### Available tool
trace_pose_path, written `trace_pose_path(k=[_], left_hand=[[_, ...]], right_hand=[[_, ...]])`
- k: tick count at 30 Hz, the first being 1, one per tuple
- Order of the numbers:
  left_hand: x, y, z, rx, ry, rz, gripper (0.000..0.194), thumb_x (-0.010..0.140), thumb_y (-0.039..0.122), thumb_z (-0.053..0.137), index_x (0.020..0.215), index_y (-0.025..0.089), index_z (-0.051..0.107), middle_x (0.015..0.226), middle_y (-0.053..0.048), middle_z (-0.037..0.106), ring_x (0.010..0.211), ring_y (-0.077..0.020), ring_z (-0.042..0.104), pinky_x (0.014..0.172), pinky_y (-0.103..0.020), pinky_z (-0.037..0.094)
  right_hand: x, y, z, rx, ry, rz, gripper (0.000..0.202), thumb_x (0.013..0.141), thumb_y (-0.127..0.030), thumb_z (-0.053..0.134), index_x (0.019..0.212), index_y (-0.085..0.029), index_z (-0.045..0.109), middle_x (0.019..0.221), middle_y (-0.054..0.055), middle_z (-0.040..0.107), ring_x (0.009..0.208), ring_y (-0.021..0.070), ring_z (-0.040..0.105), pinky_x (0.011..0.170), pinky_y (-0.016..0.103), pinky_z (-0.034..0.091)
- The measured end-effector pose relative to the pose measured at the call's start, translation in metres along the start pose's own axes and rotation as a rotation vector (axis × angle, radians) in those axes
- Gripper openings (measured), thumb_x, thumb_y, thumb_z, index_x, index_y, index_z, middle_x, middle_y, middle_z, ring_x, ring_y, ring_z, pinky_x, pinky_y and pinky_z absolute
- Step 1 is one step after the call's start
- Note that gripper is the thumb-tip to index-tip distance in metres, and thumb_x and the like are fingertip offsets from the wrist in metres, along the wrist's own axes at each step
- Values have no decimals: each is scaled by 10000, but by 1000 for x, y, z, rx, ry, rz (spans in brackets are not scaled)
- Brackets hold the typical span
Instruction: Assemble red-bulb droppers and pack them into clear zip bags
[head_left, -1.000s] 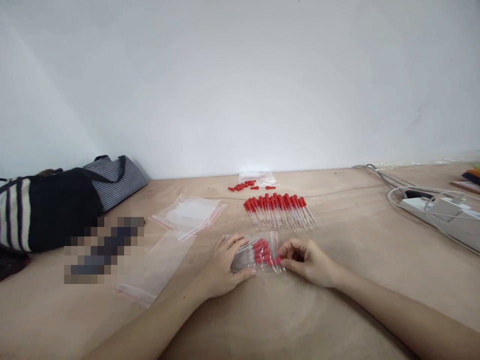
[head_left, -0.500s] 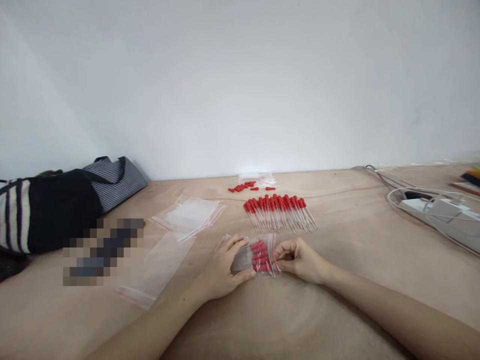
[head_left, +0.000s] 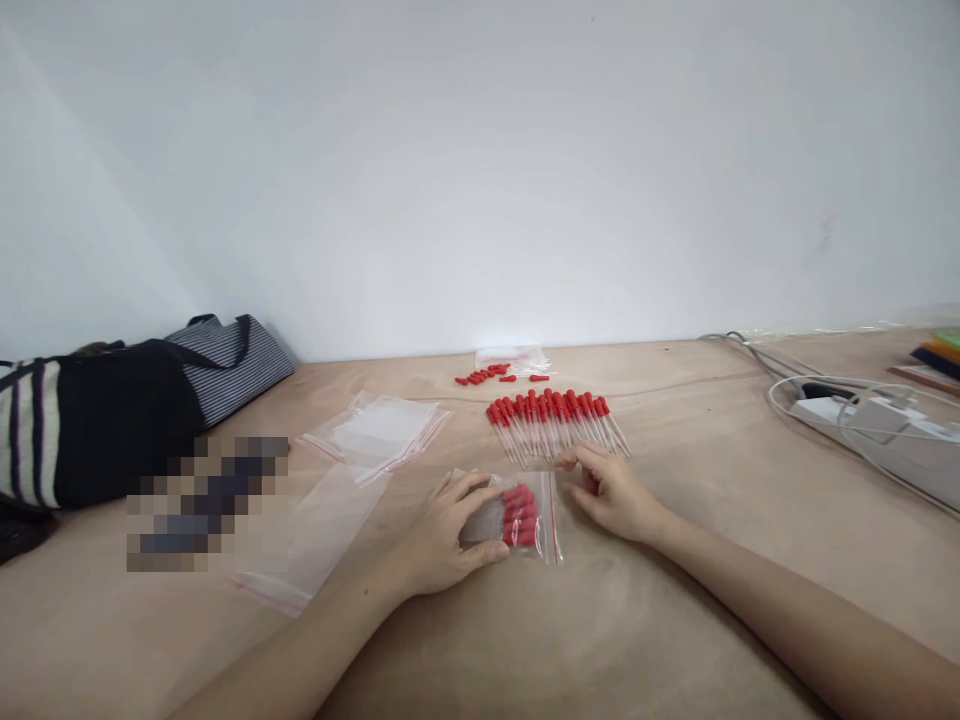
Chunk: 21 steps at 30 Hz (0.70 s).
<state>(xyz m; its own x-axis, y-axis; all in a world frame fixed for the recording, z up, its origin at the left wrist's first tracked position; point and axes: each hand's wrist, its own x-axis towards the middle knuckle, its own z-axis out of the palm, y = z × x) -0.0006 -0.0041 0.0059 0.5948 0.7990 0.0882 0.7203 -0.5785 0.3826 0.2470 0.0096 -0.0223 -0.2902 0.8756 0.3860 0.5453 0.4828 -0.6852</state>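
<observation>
On the table in front of me lies a clear zip-lock bag (head_left: 550, 515) with several red-bulbed droppers (head_left: 520, 515) inside, its red-lined end toward the right. My left hand (head_left: 454, 530) holds the bag's left part, thumb along the near edge and fingers along the far edge. My right hand (head_left: 611, 495) is off the bag, to its right, with thumb and forefinger apart and nothing seen between them. Its fingertips reach the near ends of a row of loose droppers (head_left: 559, 420), red bulbs pointing toward the wall. Whether they touch a dropper I cannot tell.
Flat zip-lock bags (head_left: 382, 435) lie left of the row. Loose red bulbs (head_left: 484, 375) and a bag of thin clear tubes (head_left: 517, 358) sit near the wall. A black bag (head_left: 127, 420) is at left, a power strip (head_left: 892, 430) with cables at right.
My right hand has let go of the bag's red-lined end and moved up toward the dropper row, its fingers opening. My left hand stays on the bag, whose right end now lies flatter.
</observation>
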Motion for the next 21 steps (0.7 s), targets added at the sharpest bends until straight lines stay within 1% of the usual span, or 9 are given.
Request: trace_pose_path(k=[2, 4, 7, 11, 13, 15, 18, 19, 21], left_hand=[[0, 1, -3, 9, -24, 45, 543, 739, 452, 576, 1237, 287, 433, 1311, -72, 405, 1218, -284, 337, 993, -505, 272], [0, 1, -7, 19, -44, 94, 529, 735, 441, 587, 1222, 281, 457, 1308, -82, 409, 1217, -292, 339, 970, -511, 303], [1, -2, -10, 32, -38, 171, 511, 728, 403, 613, 1209, 306, 470, 1291, -73, 430, 1198, -279, 372, 946, -489, 347], [3, -20, -11, 87, 44, 217, 397, 753, 342, 603, 1143, 309, 536, 1255, -65, 469, 1169, -260, 413, 939, -469, 368], [4, -29, -13, 121, 120, 219, 314, 795, 283, 555, 1109, 291, 564, 1226, -59, 500, 1161, -250, 425, 950, -474, 357], [4, -33, -15, 127, 214, 245, 261, 825, 236, 503, 1071, 269, 585, 1186, -43, 536, 1141, -234, 449, 956, -462, 360], [2, -24, -14, 82, 324, 365, 211, 807, 269, 526, 993, 224, 616, 1070, -47, 609, 1068, -227, 513, 941, -431, 395], [1, -18, -13, 68, 335, 418, 239, 780, 310, 563, 991, 210, 615, 1039, -58, 624, 1046, -231, 528, 936, -427, 403], [-2, -5, -8, 66, 304, 533, 394, 706, 403, 631, 1033, 186, 596, 1026, -83, 633, 1013, -242, 551, 929, -430, 413]], right_hand=[[0, 3, -4, -103, -26, -137, 334, 701, -62, 484, 989, -204, 577, 885, 39, 552, 570, 70, 464, 510, 196, 388], [0, 4, -5, -181, -65, -263, 385, 718, -48, 463, 1031, -239, 583, 943, 46, 553, 644, 86, 509, 541, 203, 406], [-2, 3, -2, -296, -73, -433, 328, 763, -84, 462, 1000, -256, 611, 955, 40, 572, 701, 95, 541, 591, 217, 419], [-2, 0, 3, -381, -2, -614, 195, 813, -159, 468, 876, -223, 641, 849, 27, 612, 701, 104, 543, 581, 220, 401], [-2, -4, 6, -409, 25, -685, 180, 824, -170, 461, 826, -201, 638, 770, 20, 616, 667, 103, 531, 571, 223, 389], [-2, -8, 10, -449, 41, -739, 180, 832, -182, 454, 795, -189, 630, 700, 14, 606, 639, 103, 518, 555, 226, 373], [-3, -14, 17, -542, 77, -806, 180, 839, -179, 448, 782, -182, 618, 656, 7, 596, 605, 103, 498, 519, 234, 333], [-3, -16, 18, -574, 93, -824, 174, 838, -175, 450, 782, -179, 615, 651, 5, 595, 596, 103, 491, 509, 239, 318], [-3, -17, 21, -625, 124, -862, 164, 837, -173, 455, 779, -173, 608, 639, 2, 591, 582, 102, 478, 496, 247, 292]])
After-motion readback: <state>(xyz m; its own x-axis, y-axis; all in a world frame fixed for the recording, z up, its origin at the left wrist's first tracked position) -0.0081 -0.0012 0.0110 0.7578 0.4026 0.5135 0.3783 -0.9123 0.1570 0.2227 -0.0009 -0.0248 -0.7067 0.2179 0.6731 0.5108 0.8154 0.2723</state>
